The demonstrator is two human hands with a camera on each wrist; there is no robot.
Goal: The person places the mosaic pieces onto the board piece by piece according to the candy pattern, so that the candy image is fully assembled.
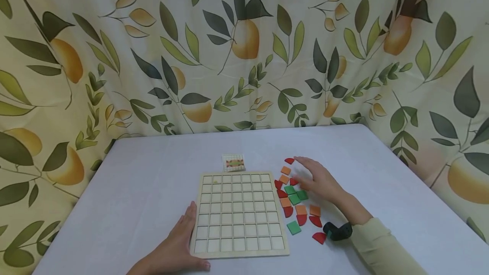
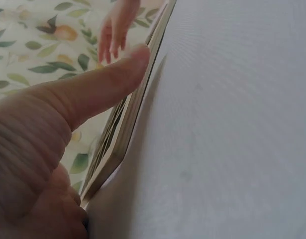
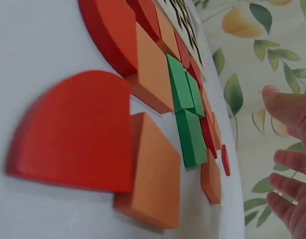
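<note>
A wooden grid board (image 1: 240,213) lies on the white table. My left hand (image 1: 172,241) holds its lower left corner, fingers along the left side and thumb at the near edge; the left wrist view shows the thumb against the board's edge (image 2: 124,130). My right hand (image 1: 318,181) hovers over the far part of the loose pieces right of the board, fingers spread and holding nothing. Among those pieces are green squares (image 1: 293,227), orange squares (image 1: 315,210) and red quarter-rounds (image 1: 319,237). In the right wrist view my right hand (image 3: 294,159) is beyond a red piece (image 3: 75,132).
A small card (image 1: 233,163) with a coloured pattern on a grid lies behind the board. A black strap device (image 1: 338,231) sits at my right wrist. Leaf-and-fruit patterned curtain (image 1: 244,75) hangs behind the table and at both sides.
</note>
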